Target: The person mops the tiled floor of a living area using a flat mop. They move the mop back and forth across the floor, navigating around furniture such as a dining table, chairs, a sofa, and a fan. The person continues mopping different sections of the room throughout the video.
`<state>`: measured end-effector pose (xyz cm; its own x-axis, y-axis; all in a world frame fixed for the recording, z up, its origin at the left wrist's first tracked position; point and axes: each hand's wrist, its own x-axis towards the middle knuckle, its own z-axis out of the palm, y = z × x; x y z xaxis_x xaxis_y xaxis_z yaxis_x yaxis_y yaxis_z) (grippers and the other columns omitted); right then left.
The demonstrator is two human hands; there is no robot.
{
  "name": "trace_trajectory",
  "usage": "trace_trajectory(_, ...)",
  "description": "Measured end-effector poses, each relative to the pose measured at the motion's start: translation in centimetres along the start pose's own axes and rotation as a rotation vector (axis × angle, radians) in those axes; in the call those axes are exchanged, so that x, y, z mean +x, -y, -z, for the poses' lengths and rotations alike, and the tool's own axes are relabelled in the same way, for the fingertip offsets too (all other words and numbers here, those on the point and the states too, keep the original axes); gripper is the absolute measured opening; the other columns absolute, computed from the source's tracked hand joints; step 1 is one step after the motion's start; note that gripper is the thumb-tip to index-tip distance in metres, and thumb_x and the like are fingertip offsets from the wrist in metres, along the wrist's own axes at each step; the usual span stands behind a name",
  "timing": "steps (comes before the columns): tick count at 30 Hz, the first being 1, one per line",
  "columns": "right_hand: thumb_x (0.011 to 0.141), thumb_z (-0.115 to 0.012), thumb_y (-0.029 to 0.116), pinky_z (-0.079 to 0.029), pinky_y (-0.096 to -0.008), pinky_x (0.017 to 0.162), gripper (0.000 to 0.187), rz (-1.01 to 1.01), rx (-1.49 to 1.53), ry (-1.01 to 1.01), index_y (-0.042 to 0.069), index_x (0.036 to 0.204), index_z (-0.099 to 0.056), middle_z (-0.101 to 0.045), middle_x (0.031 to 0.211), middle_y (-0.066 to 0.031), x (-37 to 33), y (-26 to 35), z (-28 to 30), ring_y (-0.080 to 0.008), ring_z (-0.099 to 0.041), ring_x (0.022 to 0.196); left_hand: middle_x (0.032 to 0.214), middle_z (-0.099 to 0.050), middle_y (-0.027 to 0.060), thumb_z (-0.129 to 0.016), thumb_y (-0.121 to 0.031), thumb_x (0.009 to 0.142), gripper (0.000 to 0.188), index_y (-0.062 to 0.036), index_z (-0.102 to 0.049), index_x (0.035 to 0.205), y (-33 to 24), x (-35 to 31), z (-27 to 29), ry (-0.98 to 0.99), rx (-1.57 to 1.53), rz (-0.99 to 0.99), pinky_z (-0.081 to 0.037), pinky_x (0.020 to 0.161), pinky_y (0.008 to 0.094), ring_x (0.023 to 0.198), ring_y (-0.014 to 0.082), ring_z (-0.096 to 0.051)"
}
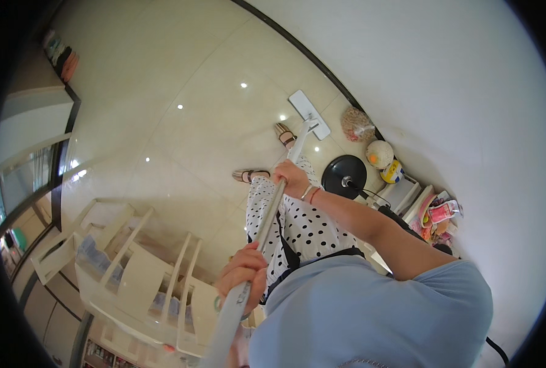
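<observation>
Pale grey and smooth, a mop (pixel 272 211) is slanting across the person's front, its tubular handle ending in a flat, white, rectangular head (pixel 310 114) that is lying on the floor (pixel 163 73) near the dark skirting (pixel 322 69). Both hands are holding the handle in curled fingers: the right hand (pixel 293 178), wearing slim wristbands, is gripping nearer the head, while the left hand (pixel 242 270) is wrapping it closer to the body. Glossy cream tiles are reflecting small bright lights, and a plain whitish wall (pixel 457 73) is bordering them. Beside the head, a clear crinkled bag (pixel 357 124) is sitting near a pale ball (pixel 380 154) and a black disc-shaped base (pixel 345 176). Cream slatted furniture (pixel 141 267) is standing at lower left.
</observation>
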<state>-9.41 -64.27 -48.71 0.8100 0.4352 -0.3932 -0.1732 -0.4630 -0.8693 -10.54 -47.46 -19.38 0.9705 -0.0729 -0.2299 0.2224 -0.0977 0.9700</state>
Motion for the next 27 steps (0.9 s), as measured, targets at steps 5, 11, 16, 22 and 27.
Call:
trace_trajectory(5, 0.072, -0.062, 0.009, -0.046, -0.0345, 0.067, 0.01, 0.075, 0.091, 0.005, 0.015, 0.072, -0.053, -0.054, 0.077, -0.0004, 1.0, 4.2, -4.7, -0.0234, -0.054, 0.086, 0.073, -0.061, 0.0136, -0.062, 0.004, 0.077, 0.016, -0.0042, -0.048, 0.075, -2.8, -0.8, 4.2, 0.032, 0.119, 0.013, -0.05, 0.09, 0.0527, 0.071, 0.0257, -0.061)
trace_trajectory(11, 0.072, -0.06, 0.009, -0.046, -0.036, 0.061, 0.01, 0.178, 0.143, 0.151, 0.015, 0.072, -0.052, -0.053, 0.074, 0.0007, 2.9, 11.0, -10.0, -0.023, -0.054, 0.084, 0.066, -0.06, 0.0105, -0.067, 0.007, 0.068, 0.022, -0.0058, -0.048, 0.07, -6.9, -3.9, 7.8, -0.135, 0.227, 0.013, -0.052, 0.086, 0.0506, 0.064, 0.0254, -0.062)
trace_trajectory(16, 0.076, -0.062, 0.015, -0.044, -0.0362, 0.06, 0.012, 0.282, 0.201, 0.223, 0.014, 0.071, -0.051, -0.052, 0.073, 0.0003, 3.6, 13.1, -13.1, -0.0236, -0.052, 0.08, 0.066, -0.06, 0.0096, -0.069, 0.007, 0.066, 0.022, -0.0055, -0.05, 0.067, -8.3, -5.6, 8.1, -0.289, 0.272, 0.072, -0.052, 0.086, 0.0495, 0.063, 0.0254, -0.062)
trace_trajectory(22, 0.091, -0.055, 0.034, -0.04, -0.0358, 0.064, 0.035, 0.387, 0.31, 0.167, 0.01, 0.067, -0.046, -0.047, 0.067, -0.0036, 5.5, 16.1, -16.6, -0.0259, -0.047, 0.073, 0.068, -0.056, 0.0063, -0.073, 0.01, 0.062, 0.027, -0.0062, -0.051, 0.066, -10.3, -5.7, 9.6, -0.253, 0.316, 0.135, -0.052, 0.09, 0.0465, 0.068, 0.0245, -0.061)
trace_trajectory(27, 0.091, -0.056, 0.026, -0.038, -0.0366, 0.064, 0.032, 0.43, 0.375, 0.222, 0.008, 0.068, -0.043, -0.044, 0.066, -0.0043, 6.8, 18.8, -19.8, -0.0268, -0.044, 0.07, 0.068, -0.052, 0.0036, -0.074, 0.008, 0.064, 0.029, -0.0071, -0.049, 0.064, -11.4, -5.7, 11.1, -0.194, 0.423, 0.188, -0.053, 0.092, 0.0471, 0.07, 0.0222, -0.06)
